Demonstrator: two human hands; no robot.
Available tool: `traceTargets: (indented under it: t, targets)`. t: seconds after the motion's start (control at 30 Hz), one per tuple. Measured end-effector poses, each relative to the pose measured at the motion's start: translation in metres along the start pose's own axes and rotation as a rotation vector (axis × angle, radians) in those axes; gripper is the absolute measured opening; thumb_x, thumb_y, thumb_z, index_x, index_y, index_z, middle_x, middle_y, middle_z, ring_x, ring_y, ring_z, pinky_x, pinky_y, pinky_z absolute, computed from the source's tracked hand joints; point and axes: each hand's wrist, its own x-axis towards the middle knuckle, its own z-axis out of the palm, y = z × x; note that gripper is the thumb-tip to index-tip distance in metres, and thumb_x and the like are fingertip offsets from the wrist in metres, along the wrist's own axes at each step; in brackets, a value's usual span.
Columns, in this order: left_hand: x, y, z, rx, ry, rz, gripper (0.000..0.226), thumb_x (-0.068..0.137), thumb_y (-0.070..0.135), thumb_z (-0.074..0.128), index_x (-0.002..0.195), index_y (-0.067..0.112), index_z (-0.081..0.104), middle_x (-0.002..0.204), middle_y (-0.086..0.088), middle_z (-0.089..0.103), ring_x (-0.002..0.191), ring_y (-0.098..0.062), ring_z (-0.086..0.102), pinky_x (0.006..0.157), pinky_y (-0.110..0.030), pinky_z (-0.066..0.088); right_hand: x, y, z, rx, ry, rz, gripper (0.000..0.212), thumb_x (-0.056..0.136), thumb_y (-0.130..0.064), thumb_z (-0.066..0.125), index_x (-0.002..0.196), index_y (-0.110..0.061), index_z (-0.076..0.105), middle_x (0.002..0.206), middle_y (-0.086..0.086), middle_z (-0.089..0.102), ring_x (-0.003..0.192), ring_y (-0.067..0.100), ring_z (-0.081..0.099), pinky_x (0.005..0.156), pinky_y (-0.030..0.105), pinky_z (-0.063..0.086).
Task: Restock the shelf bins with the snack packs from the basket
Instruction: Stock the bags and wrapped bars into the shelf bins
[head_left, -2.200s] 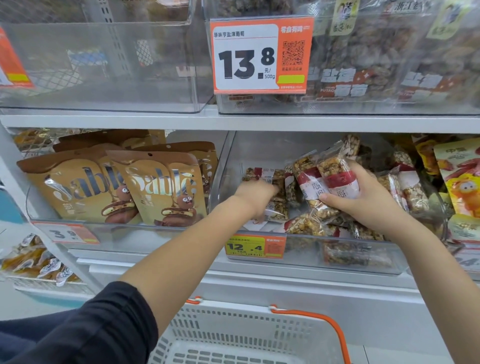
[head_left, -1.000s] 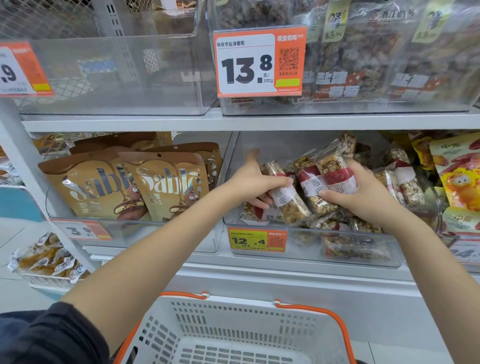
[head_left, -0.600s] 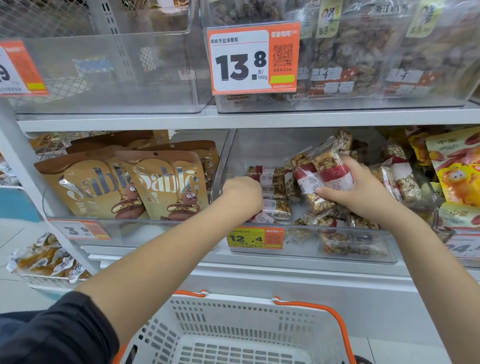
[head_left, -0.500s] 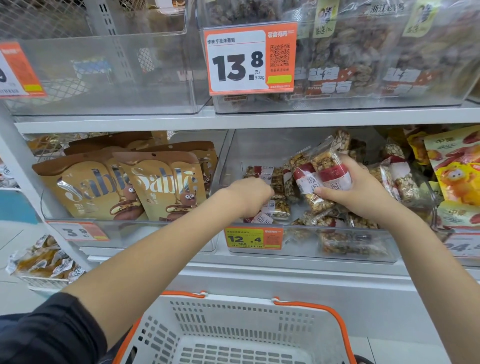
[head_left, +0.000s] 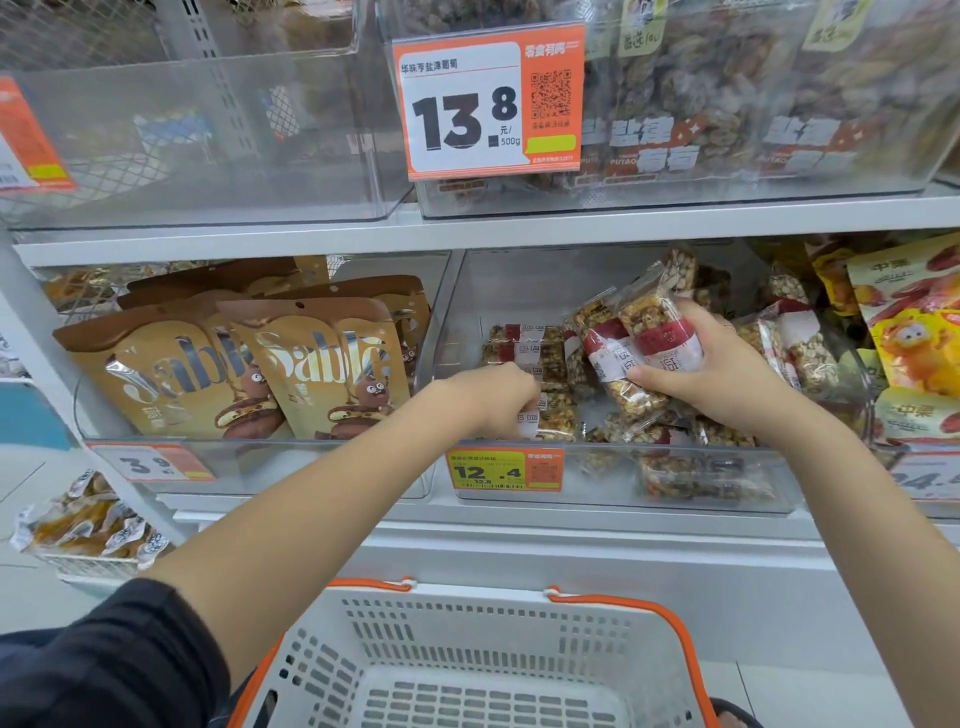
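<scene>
A clear shelf bin (head_left: 597, 499) on the middle shelf holds nut-bar snack packs with red-and-white labels. A neat stack of them (head_left: 524, 345) lies at its left. My left hand (head_left: 493, 400) is inside the bin, with its fingers curled down on a snack pack at the front of that stack. My right hand (head_left: 717, 374) hovers over the bin's middle and grips a couple of snack packs (head_left: 660, 332), held upright. More packs (head_left: 800, 348) lie loose at the bin's right. The white basket (head_left: 467, 649) with orange handles sits below; the part in view shows no packs.
Brown Sablé bags (head_left: 322, 364) fill the bin to the left. Yellow packs (head_left: 914, 338) stand to the right. The upper shelf edge (head_left: 467, 234) runs just above my hands, with a 13.8 price tag (head_left: 467, 104) on the bin above it. A 12.4 tag (head_left: 504, 470) hangs on the bin front.
My left hand took a pack from my right hand's bundle, carried it left and set it down on the stack. My right hand has stayed in place.
</scene>
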Motion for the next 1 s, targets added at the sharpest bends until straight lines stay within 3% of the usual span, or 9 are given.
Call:
traceTargets:
  t: [0.23, 0.43, 0.47, 0.5, 0.53, 0.6, 0.77, 0.87, 1.0]
  targets:
    - [0.006, 0.011, -0.005, 0.245, -0.031, 0.005, 0.027, 0.077, -0.006, 0.05, 0.058, 0.011, 0.041, 0.06, -0.005, 0.041, 0.06, -0.024, 0.042, 0.052, -0.031, 0.034, 0.002, 0.002, 0.0, -0.009, 0.003, -0.001, 0.077, 0.079, -0.037, 0.074, 0.143, -0.034, 0.031, 0.14, 0.003, 0.042, 0.132, 0.019, 0.033, 0.095, 0.029, 0.03]
    - [0.007, 0.032, -0.017, 0.363, -0.115, 0.026, 0.021, 0.087, 0.001, 0.046, 0.067, 0.007, 0.046, 0.072, -0.005, 0.048, 0.056, -0.018, 0.043, 0.048, -0.03, 0.035, 0.002, 0.002, 0.001, -0.017, 0.009, -0.001, 0.077, 0.08, -0.036, 0.074, 0.144, -0.032, 0.031, 0.135, -0.002, 0.045, 0.134, 0.018, 0.031, 0.096, 0.03, 0.03]
    - [0.006, 0.034, -0.017, 0.351, -0.091, 0.05, 0.013, 0.087, 0.003, 0.045, 0.077, 0.005, 0.053, 0.079, -0.007, 0.052, 0.06, -0.02, 0.047, 0.051, -0.032, 0.038, 0.001, 0.002, 0.0, -0.016, 0.011, -0.001, 0.077, 0.079, -0.036, 0.074, 0.144, -0.032, 0.032, 0.132, -0.005, 0.045, 0.133, 0.017, 0.032, 0.095, 0.029, 0.03]
    - [0.008, 0.031, -0.012, 0.304, -0.037, 0.083, 0.016, 0.087, 0.004, 0.046, 0.098, 0.006, 0.058, 0.089, -0.009, 0.058, 0.068, -0.024, 0.053, 0.055, -0.034, 0.041, 0.001, 0.002, 0.001, -0.015, 0.01, -0.004, 0.076, 0.079, -0.036, 0.074, 0.143, -0.032, 0.032, 0.129, -0.006, 0.045, 0.132, 0.016, 0.033, 0.094, 0.028, 0.029]
    - [0.009, 0.027, -0.008, 0.243, 0.019, 0.113, 0.034, 0.086, 0.006, 0.048, 0.118, 0.012, 0.055, 0.101, -0.01, 0.061, 0.08, -0.028, 0.058, 0.058, -0.036, 0.046, 0.0, 0.002, 0.001, -0.014, 0.012, -0.015, 0.076, 0.079, -0.036, 0.074, 0.143, -0.033, 0.033, 0.126, -0.008, 0.045, 0.129, 0.014, 0.034, 0.093, 0.027, 0.029]
    - [0.012, 0.019, 0.0, 0.084, 0.036, 0.146, 0.051, 0.086, 0.011, 0.052, 0.135, 0.022, 0.045, 0.118, -0.008, 0.06, 0.099, -0.029, 0.059, 0.067, -0.038, 0.051, 0.001, 0.004, 0.001, -0.004, 0.012, -0.03, 0.075, 0.079, -0.035, 0.074, 0.142, -0.033, 0.034, 0.12, -0.013, 0.043, 0.125, 0.01, 0.035, 0.093, 0.025, 0.029]
    - [0.026, 0.026, 0.012, -0.324, -0.113, 0.1, 0.072, 0.077, 0.045, 0.074, 0.133, 0.009, 0.046, 0.13, -0.006, 0.053, 0.114, -0.024, 0.053, 0.094, -0.034, 0.045, 0.003, 0.004, 0.001, 0.003, 0.013, -0.03, 0.071, 0.079, -0.035, 0.074, 0.139, -0.034, 0.037, 0.118, -0.011, 0.044, 0.119, 0.008, 0.036, 0.092, 0.028, 0.031]
    - [0.037, 0.037, 0.014, -0.48, -0.08, 0.079, 0.073, 0.074, 0.033, 0.079, 0.134, 0.007, 0.045, 0.131, -0.006, 0.053, 0.115, -0.022, 0.053, 0.095, -0.031, 0.045, 0.005, 0.008, 0.002, 0.019, 0.01, -0.031, 0.07, 0.079, -0.034, 0.075, 0.139, -0.033, 0.038, 0.116, -0.012, 0.045, 0.113, 0.009, 0.04, 0.09, 0.027, 0.033]
    - [0.038, 0.025, 0.014, -0.676, -0.139, 0.064, 0.066, 0.071, 0.015, 0.082, 0.128, 0.011, 0.049, 0.125, 0.0, 0.055, 0.116, -0.016, 0.052, 0.1, -0.029, 0.043, 0.008, 0.014, 0.001, -0.008, 0.014, -0.034, 0.075, 0.075, -0.042, 0.076, 0.139, -0.038, 0.036, 0.129, -0.007, 0.045, 0.124, 0.012, 0.038, 0.1, 0.034, 0.035]
